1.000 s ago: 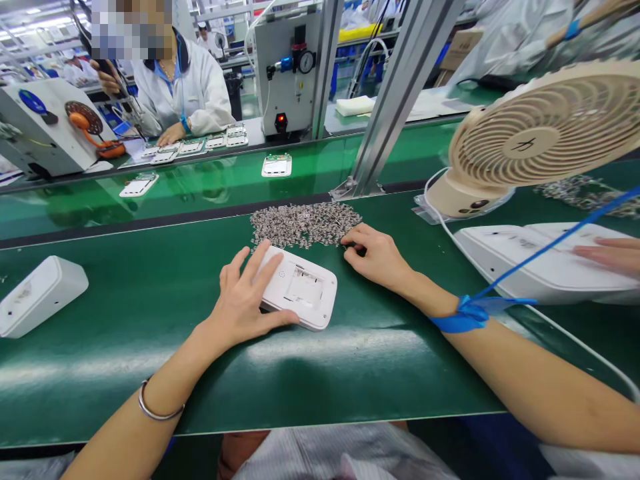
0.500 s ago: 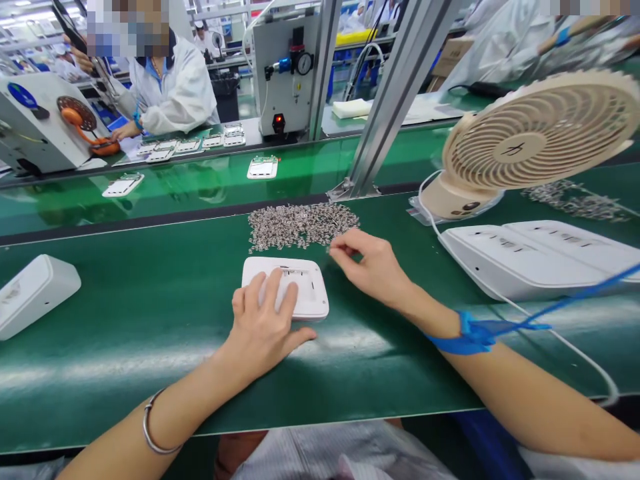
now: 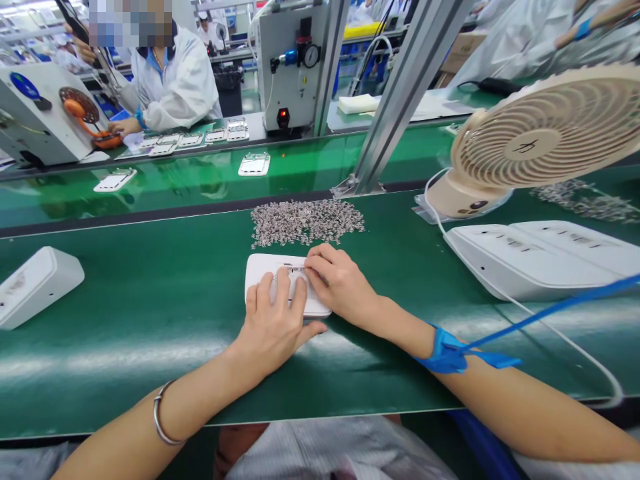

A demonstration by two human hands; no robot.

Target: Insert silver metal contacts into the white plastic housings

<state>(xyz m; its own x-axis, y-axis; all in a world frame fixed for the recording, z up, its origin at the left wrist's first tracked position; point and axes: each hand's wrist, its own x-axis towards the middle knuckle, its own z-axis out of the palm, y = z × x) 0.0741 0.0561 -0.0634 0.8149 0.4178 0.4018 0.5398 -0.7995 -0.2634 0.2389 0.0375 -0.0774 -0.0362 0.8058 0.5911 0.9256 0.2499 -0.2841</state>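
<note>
A white plastic housing (image 3: 259, 265) with a recessed slot lies on the green work surface in front of me. My left hand (image 3: 275, 317) rests on it, fingers spread over its left and middle part and the thumb out along its front edge. My right hand (image 3: 343, 283) is at the housing's right side, thumb and fingertips pinched together over the recess; whatever is between them is too small to make out. Just behind the housing lies a pile of small metal parts (image 3: 305, 222).
A beige fan (image 3: 530, 147) and white housings (image 3: 545, 260) are on the right, with a white cable. Another white housing (image 3: 43, 287) lies at left. Beyond a metal post (image 3: 395, 93), a person in white (image 3: 180, 87) works behind a green belt carrying white panels (image 3: 254, 164).
My right hand has moved left and forward from the edge of the metal pile onto the housing's recess. The view has shifted slightly, and panels on the far belt have moved left.
</note>
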